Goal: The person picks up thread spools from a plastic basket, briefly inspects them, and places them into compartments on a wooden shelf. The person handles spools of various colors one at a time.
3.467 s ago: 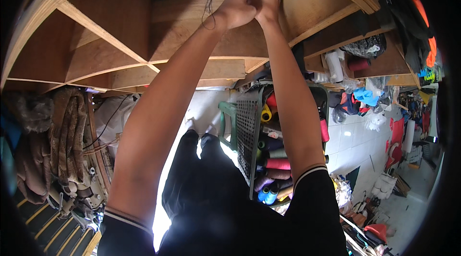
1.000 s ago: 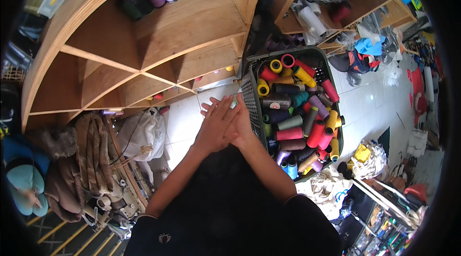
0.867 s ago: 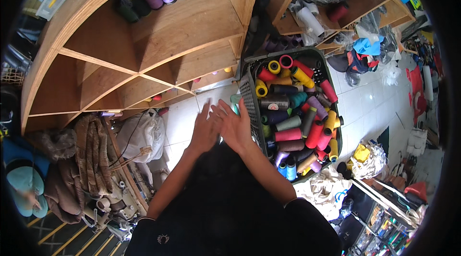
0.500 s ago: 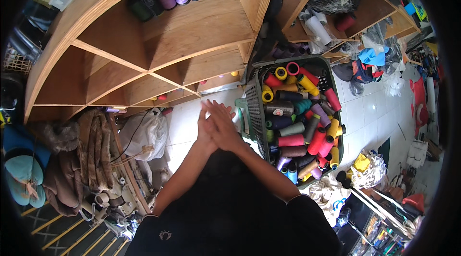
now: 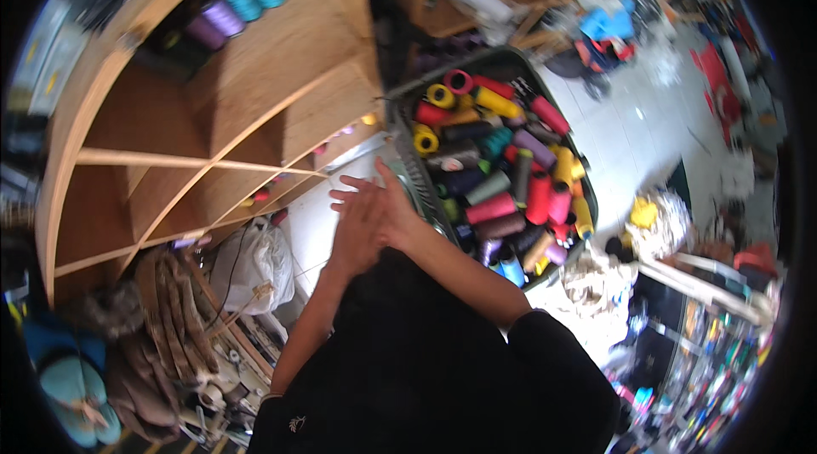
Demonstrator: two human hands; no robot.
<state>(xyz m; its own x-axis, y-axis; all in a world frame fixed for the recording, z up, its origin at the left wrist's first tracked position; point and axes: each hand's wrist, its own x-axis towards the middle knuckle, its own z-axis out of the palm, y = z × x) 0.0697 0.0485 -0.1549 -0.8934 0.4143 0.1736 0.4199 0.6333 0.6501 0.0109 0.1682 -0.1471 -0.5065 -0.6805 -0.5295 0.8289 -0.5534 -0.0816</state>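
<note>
My left hand [image 5: 357,228] and my right hand [image 5: 397,209] rest palm to palm in front of my body. Their fingers are stretched out and somewhat apart, and I see nothing held in either one. Part of the right palm is hidden behind the left hand. Just right of the hands stands a dark green plastic basket [image 5: 532,71], heaped with thread cones in red, yellow, purple, grey and other colours. A red thread cone [image 5: 538,197] lies among them.
A wooden shelf unit [image 5: 145,158] rises at the left, with purple and turquoise thread cones [image 5: 242,0] in an upper compartment. A white plastic bag [image 5: 258,258] sits below it. Teal slippers [image 5: 72,390] lie at lower left. Bundled bags [image 5: 655,233] lie on the tiled floor at right.
The view has turned, so the shelf and basket appear farther left and tilted. My hands stay together, but the left now lies over the right, whose fingers point up.
</note>
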